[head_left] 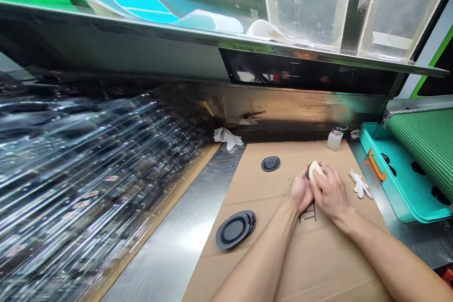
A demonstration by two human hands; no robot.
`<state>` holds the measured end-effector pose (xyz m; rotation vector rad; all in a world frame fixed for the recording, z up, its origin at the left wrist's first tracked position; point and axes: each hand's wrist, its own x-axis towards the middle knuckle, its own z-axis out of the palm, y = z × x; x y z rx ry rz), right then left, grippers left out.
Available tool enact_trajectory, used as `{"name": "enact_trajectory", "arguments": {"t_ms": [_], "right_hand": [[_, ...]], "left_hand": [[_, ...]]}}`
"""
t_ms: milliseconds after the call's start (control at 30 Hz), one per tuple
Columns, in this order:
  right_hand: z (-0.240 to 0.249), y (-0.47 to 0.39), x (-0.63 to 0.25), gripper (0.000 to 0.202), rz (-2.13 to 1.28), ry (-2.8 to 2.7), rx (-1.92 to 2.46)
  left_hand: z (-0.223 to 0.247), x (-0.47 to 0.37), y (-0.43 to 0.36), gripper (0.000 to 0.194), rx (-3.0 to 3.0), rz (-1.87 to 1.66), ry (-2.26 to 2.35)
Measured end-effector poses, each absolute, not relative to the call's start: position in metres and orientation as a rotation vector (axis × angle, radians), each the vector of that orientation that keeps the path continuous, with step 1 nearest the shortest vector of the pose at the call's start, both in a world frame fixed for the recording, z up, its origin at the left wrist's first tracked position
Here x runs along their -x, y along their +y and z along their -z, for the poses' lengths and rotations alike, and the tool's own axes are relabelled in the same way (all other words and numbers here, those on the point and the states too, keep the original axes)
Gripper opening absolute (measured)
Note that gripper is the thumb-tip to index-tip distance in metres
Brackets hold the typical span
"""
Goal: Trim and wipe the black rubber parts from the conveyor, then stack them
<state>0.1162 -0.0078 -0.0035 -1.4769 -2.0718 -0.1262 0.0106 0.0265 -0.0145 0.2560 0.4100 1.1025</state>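
Observation:
My left hand (300,192) is closed around a dark oval piece (307,172), of which only an edge shows. Against its face my right hand (331,193) presses a cream-coloured pad (314,168), fingers wrapped over it. Both hands meet above a cardboard sheet (332,264). To their left, one black oval disc with a raised rim (271,163) lies flat on the cardboard. Closer to me, a few similar discs are fanned in an overlapping stack (232,230) beside my left forearm. My fingers hide most of the held piece.
A white bottle with a metal cap (334,139) stands at the cardboard's back edge. White rags (360,184) (228,138) lie either side. At right, a teal bin (392,188) holds dark pieces below a green conveyor (428,139). Plastic-wrapped stacks (88,174) fill the left; a metal ledge (212,33) overhangs.

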Motion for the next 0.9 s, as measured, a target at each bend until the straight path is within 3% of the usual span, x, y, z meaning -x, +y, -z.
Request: {"name": "enact_trajectory", "arguments": {"t_ms": [300,500,633,900], "right_hand": [[0.007,0.014,-0.128,0.035,0.111,-1.933,1.53],[-0.01,0.011,-0.156,0.053,-0.174,-1.777,1.387],[-0.02,-0.003,-0.157,0.05,-0.512,-1.999,1.407],[-0.019,0.006,-0.153,0.027,-0.77,-1.745,1.431]], "left_hand": [[0.011,-0.002,0.029,0.033,-0.198,-1.157,0.45],[0.013,-0.002,0.032,0.039,-0.213,-1.157,0.445],[0.014,-0.004,0.03,0.036,-0.285,-1.13,0.424],[0.016,-0.013,0.023,0.032,-0.452,-1.125,0.509]]}}
